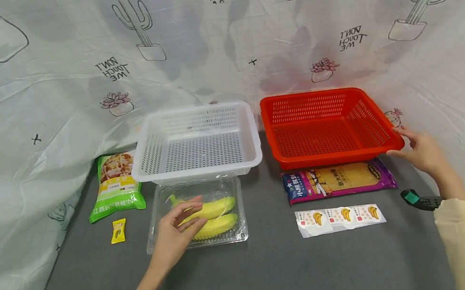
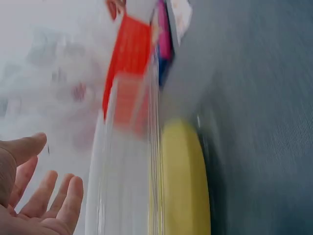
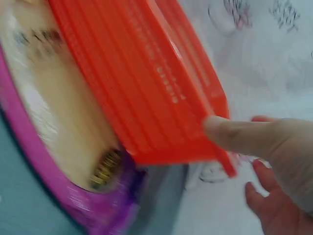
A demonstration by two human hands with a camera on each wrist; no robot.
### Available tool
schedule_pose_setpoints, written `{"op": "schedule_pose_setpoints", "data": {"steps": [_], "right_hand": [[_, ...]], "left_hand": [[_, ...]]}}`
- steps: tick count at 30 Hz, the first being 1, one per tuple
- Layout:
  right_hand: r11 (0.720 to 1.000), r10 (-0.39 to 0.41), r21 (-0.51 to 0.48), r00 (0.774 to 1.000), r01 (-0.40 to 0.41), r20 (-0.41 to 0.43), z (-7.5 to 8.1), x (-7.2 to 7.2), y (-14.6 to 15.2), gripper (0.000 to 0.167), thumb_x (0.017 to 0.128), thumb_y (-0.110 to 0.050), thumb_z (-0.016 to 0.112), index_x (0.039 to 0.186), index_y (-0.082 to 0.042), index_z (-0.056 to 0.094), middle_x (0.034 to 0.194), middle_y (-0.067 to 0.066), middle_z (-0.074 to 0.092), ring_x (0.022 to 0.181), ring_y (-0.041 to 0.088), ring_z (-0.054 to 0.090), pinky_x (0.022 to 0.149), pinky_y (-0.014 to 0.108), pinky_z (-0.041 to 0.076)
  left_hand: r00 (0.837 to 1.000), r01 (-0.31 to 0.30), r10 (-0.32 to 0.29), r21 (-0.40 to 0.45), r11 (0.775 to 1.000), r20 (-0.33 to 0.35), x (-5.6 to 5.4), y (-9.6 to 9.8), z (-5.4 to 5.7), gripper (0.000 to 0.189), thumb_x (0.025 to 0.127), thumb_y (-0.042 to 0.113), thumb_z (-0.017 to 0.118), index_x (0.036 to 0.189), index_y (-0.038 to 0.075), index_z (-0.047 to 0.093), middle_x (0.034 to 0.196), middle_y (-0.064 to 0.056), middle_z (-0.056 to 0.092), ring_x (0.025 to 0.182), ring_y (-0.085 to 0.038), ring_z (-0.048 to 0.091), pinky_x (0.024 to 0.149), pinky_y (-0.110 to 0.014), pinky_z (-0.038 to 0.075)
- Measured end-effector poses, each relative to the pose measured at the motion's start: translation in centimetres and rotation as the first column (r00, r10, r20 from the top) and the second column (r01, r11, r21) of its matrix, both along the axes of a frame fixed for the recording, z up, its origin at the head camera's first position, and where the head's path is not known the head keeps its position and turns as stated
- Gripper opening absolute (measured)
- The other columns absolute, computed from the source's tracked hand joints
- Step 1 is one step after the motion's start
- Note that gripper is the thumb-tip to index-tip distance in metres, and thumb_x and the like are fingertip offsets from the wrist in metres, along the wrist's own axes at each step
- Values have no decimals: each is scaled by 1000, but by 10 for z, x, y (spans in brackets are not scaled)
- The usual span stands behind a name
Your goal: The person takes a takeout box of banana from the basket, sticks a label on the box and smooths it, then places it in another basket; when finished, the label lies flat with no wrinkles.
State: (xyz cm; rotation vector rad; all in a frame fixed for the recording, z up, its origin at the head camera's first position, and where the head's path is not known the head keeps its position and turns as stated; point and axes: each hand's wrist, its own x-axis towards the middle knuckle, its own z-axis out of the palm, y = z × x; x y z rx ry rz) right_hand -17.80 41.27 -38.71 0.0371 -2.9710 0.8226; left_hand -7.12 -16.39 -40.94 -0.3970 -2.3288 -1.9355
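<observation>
My left hand point(image 1: 178, 230) is above a clear plastic box point(image 1: 153, 237) with yellow bananas point(image 1: 216, 226) inside. Its fingers are relaxed and hold nothing; in the left wrist view the hand point(image 2: 44, 196) is spread apart from the box wall. At the right front corner of a red basket point(image 1: 316, 158) is my right hand point(image 1: 426, 154). The right wrist view shows its thumb point(image 3: 234, 134) right at the basket's rim, the other fingertips loosely bent and apart from it. A purple pack of noodles point(image 1: 340, 180) lies in front of the red basket.
A white basket point(image 1: 197, 172) stands behind the clear box, overlapping its back edge in the head view. To the left lie a green food bag point(image 1: 117, 187) and a small yellow packet point(image 1: 118, 231). A strip of banana stickers point(image 1: 340, 219) lies right of centre. A printed cloth point(image 1: 212, 46) hangs behind.
</observation>
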Motion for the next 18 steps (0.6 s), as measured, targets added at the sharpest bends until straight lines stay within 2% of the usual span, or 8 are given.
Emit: {"op": "schedule_pose_setpoints", "data": {"steps": [2, 3, 5, 7, 12, 14, 15, 18], "right_hand": [[995, -41, -90, 997, 34, -68, -6, 11, -11, 69, 89, -22, 70, 144, 4, 35, 150, 28, 21, 124, 54, 37, 96, 29, 46], [990, -60, -134, 993, 47, -97, -10, 16, -16, 68, 90, -22, 70, 145, 2, 36, 151, 24, 22, 129, 48, 36, 97, 20, 40], [969, -93, -239, 987, 60, -130, -16, 27, -27, 65, 91, -19, 68, 146, -2, 37, 153, 18, 24, 136, 37, 31, 100, 21, 34], [948, -123, -308, 982, 74, -145, -22, 36, -36, 63, 92, -19, 67, 146, -6, 38, 154, 12, 27, 135, 25, 36, 92, 6, 33], [882, -172, -461, 979, 101, -114, -33, 59, -54, 63, 92, -13, 64, 148, -9, 36, 154, 3, 30, 130, 4, 43, 85, 2, 37], [820, -190, -566, 974, 86, -127, -37, 66, -59, 62, 90, -6, 66, 146, -7, 39, 151, 3, 36, 125, -1, 47, 83, 3, 39], [775, -191, -629, 972, 63, -138, -40, 69, -60, 61, 89, -2, 66, 145, -5, 41, 150, 2, 39, 122, -2, 49, 83, 4, 40], [664, -146, -747, 974, -35, -175, -48, 75, -64, 60, 86, 6, 66, 142, -4, 46, 145, -2, 46, 115, -4, 54, 81, 8, 45]], "left_hand": [[999, 33, -35, 57, 998, 35, -1, 15, -1, 33, 81, -4, 73, 112, -8, 62, 130, -23, 55, 113, -30, 59, 85, -34, 53], [997, 47, -51, 82, 995, 53, -2, 22, -1, 33, 80, -4, 73, 111, -8, 62, 130, -22, 56, 113, -31, 59, 86, -35, 53], [993, 75, -85, 123, 990, 77, -2, 35, -3, 33, 80, -3, 74, 112, -7, 63, 129, -22, 57, 113, -31, 59, 87, -36, 53], [989, 102, -117, 151, 983, 92, -3, 47, -5, 34, 80, -3, 74, 112, -7, 63, 129, -21, 57, 114, -32, 59, 87, -36, 52], [976, 177, -195, 174, 969, 93, -2, 75, -11, 33, 82, 0, 73, 114, -4, 64, 131, -17, 57, 116, -35, 57, 87, -33, 52], [970, 207, -226, 177, 962, 91, -3, 87, -13, 32, 83, 2, 73, 114, -2, 66, 130, -17, 58, 116, -34, 57, 87, -32, 52], [967, 221, -239, 174, 960, 92, -4, 94, -14, 31, 84, 3, 73, 114, -1, 66, 129, -17, 59, 115, -33, 57, 87, -32, 52], [956, 251, -272, 171, 953, 112, -7, 113, -18, 31, 84, 3, 72, 114, 0, 67, 126, -17, 61, 113, -29, 59, 86, -31, 53]]}}
